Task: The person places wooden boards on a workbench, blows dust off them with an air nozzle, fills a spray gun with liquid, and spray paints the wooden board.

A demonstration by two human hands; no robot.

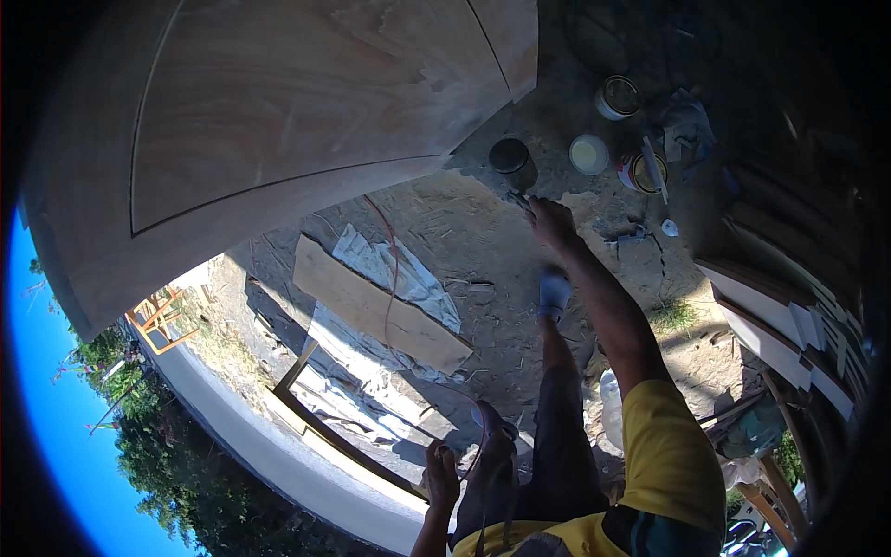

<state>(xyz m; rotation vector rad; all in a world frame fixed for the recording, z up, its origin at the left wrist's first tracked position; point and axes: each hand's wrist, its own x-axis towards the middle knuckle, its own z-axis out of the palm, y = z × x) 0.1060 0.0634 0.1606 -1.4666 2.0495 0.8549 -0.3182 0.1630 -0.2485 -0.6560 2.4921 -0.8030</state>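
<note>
My right hand (pixel 554 226) reaches forward, its fingers wrapped round the grip of what looks like a spray gun (pixel 513 165) with a dark, round cup. The cup is close to the lower right corner of a large wooden panel (pixel 297 102) with dark grooved lines. My left hand (pixel 441 475) is low and near my body, its fingers closed; a small shiny thing shows at them, too small to name. Beside that hand runs a thin red hose (pixel 393 269), which crosses the ground; its ends are hidden.
Ahead right stand open cans (pixel 618 97), a pale-filled tub (pixel 588 155) and a can with a stick across it (pixel 640 174). A board (pixel 371 302) lies on pale sheeting (pixel 422 283). Boards (pixel 761 325) are stacked at the right. An orange frame (pixel 162 320) stands far left.
</note>
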